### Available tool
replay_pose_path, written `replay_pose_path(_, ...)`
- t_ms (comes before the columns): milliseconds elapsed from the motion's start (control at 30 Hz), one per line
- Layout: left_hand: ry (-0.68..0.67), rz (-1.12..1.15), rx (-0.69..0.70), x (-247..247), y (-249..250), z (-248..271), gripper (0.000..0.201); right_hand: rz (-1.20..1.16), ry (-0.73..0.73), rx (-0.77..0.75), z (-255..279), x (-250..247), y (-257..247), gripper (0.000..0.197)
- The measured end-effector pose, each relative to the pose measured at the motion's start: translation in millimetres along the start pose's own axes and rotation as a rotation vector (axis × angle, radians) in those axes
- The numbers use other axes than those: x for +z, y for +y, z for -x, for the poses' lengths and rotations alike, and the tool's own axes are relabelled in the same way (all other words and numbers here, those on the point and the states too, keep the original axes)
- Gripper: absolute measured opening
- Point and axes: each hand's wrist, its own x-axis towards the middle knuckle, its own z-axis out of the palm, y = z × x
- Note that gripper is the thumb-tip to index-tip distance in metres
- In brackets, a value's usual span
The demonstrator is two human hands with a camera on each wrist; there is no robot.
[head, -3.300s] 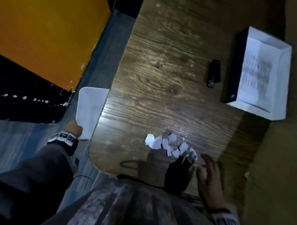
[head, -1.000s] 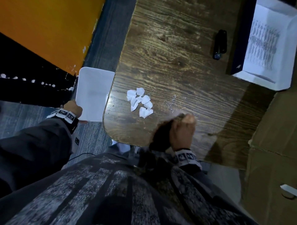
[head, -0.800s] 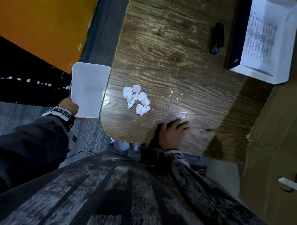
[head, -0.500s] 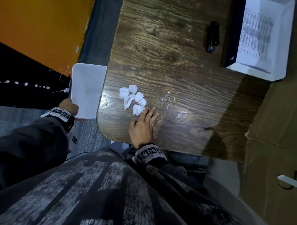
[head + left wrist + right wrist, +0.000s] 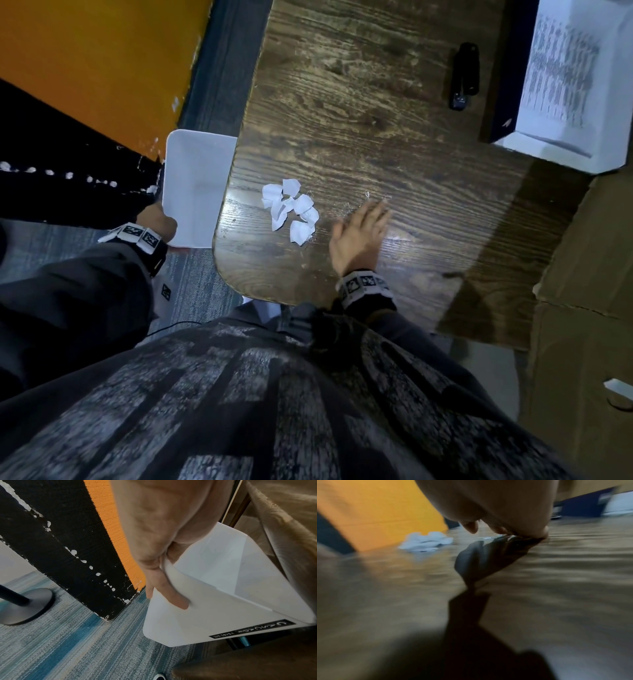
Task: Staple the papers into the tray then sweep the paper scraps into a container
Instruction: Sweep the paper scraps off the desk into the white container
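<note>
A small heap of white paper scraps (image 5: 291, 210) lies near the left edge of the wooden table (image 5: 359, 113); the heap (image 5: 426, 542) shows blurred in the right wrist view. My right hand (image 5: 363, 228) lies flat on the table just right of the heap, fingers straight, over a scatter of loose staples (image 5: 352, 205). Held below the table's left edge is a white plastic container (image 5: 195, 188), its near rim gripped by my left hand (image 5: 156, 219). In the left wrist view that hand's fingers (image 5: 169, 595) curl around the container (image 5: 214, 601) wall.
A black stapler (image 5: 464, 77) lies at the far right of the table. Beside it stands a white tray (image 5: 568, 147) with printed papers (image 5: 561, 72) inside. Brown cardboard (image 5: 589, 274) borders the table on the right. An orange and black wall (image 5: 85, 68) stands left.
My right hand pushed the scraps leftward toward the table edge, then slid back right, from touching the heap to resting over the staples. The left hand kept the container at the edge.
</note>
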Motion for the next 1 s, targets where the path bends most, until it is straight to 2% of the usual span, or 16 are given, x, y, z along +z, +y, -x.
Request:
replay_pose_path(133, -0.058, -0.062, 0.077, -3.5, -4.5, 1.1, 0.039, -0.038, -0.041, -0.137, 24.2, 14.8, -29.3, 0.067)
replay_pose_path(233, -0.035, -0.085, 0.06, -2.1, -5.0, 0.0, 0.037, -0.088, -0.013, -0.197, 22.2, 7.1, -23.5, 0.064)
replay_pose_path(333, -0.011, -0.079, 0.027, -4.2, -3.6, 0.9, 0.036, -0.137, 0.145, -0.101, 0.0, -10.6, 3.6, 0.065)
replay_pose_path(367, -0.021, -0.066, 0.029, -4.4, -4.8, 0.2, 0.037, -0.146, 0.158, -0.048, -9.3, -16.6, 12.0, 0.066)
replay_pose_path(433, -0.048, -0.057, 0.063, -4.7, -7.1, -0.8, 0.038, -0.127, 0.081, 0.07, -24.4, -24.3, 17.7, 0.069)
replay_pose_path(500, -0.042, -0.075, 0.076, -5.6, -8.0, -0.6, 0.039, -0.09, 0.027, 0.106, -29.2, -21.9, 8.0, 0.07)
replay_pose_path(633, -0.022, -0.084, 0.094, -7.2, -5.1, 0.7, 0.04, -0.032, -0.02, -0.037, -3.9, 4.0, -35.2, 0.07)
replay_pose_path(800, -0.015, -0.073, 0.104, -9.9, -6.0, -0.9, 0.042, -0.085, -0.099, -0.197, 30.1, 23.7, -74.7, 0.066)
replay_pose_path(900, -0.026, -0.058, 0.097, -10.9, -7.4, -2.8, 0.042, -0.099, -0.121, -0.292, 32.6, 23.4, -69.3, 0.065)
replay_pose_path(1000, -0.059, -0.026, 0.087, -12.0, -8.4, -3.6, 0.041, -0.094, 0.01, -0.239, 37.3, 17.1, -43.5, 0.068)
